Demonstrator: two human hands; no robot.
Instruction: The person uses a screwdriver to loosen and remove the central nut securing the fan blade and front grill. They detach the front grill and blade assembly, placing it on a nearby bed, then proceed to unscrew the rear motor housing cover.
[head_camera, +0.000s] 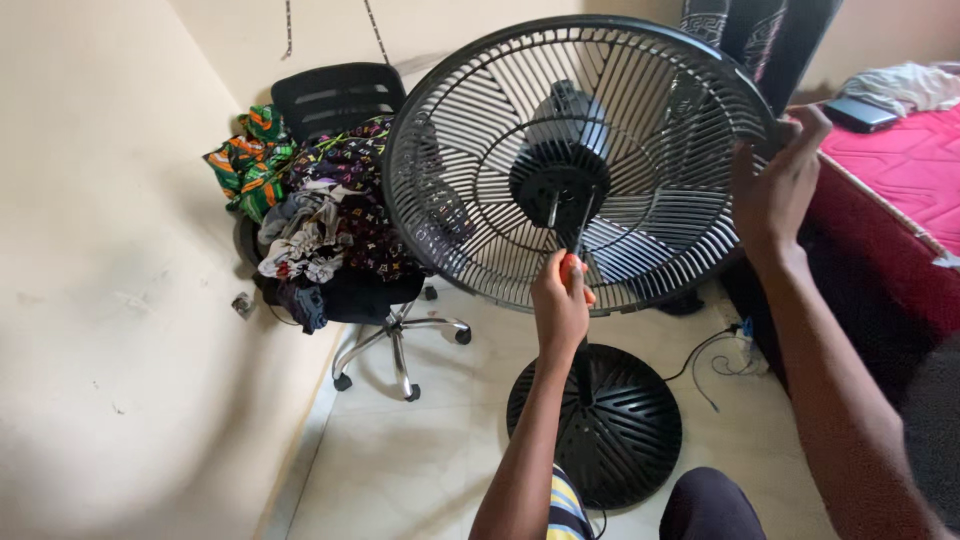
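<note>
A black standing fan stands in front of me, its round rear grille (470, 150) facing up and toward me with the motor hub (558, 172) at the centre. My left hand (560, 300) grips an orange-handled screwdriver (570, 262) whose shaft points up into the hub. On the grille's right rim rests my right hand (775, 185), fingers spread against it. Below, the fan's round black base (620, 430) sits on the tiled floor.
A black office chair (335, 95) piled with colourful clothes (300, 215) stands at the left by the wall. A bed with a pink mattress (905, 170) is at the right. A white cable and plug (735, 345) lie on the floor by the base.
</note>
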